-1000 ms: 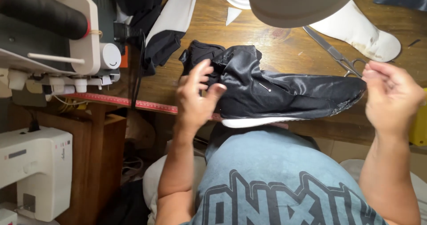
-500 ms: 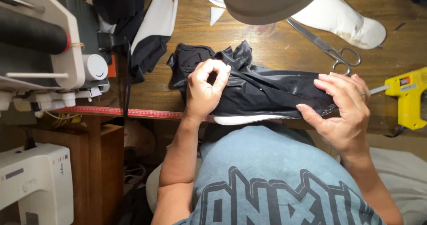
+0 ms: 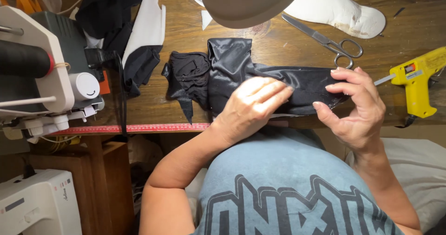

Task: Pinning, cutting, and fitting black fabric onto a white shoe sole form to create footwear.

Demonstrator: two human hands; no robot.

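The wooden table [image 3: 153, 109] fills the upper part of the head view, its near edge trimmed with a red measuring tape [image 3: 139, 128]. At the far left stands a white and grey sewing machine [image 3: 42, 77], and a second white machine [image 3: 37, 207] sits lower down, bearing small coloured marks on its front. The person's grey-blue shirt [image 3: 288, 188] carries large outlined lettering across the chest.

In the middle of the table lies the shiny black fabric [image 3: 232, 63], bunched at its left end and stretched out to the right near the table edge. The left hand [image 3: 253, 107] lies flat on top of it, fingers together and extended, pressing it down. The right hand [image 3: 355, 107] curls around the fabric's right end, thumb and fingertips pinching the edge.

A white padded piece [image 3: 339, 9] rests at the top right. More black and white cloth [image 3: 134, 35] is heaped at the upper left. A yellow glue gun [image 3: 416, 79], with a small orange and grey label on its side, lies at the right edge. Steel scissors [image 3: 327, 42] lie just beyond the right hand's fingertips.
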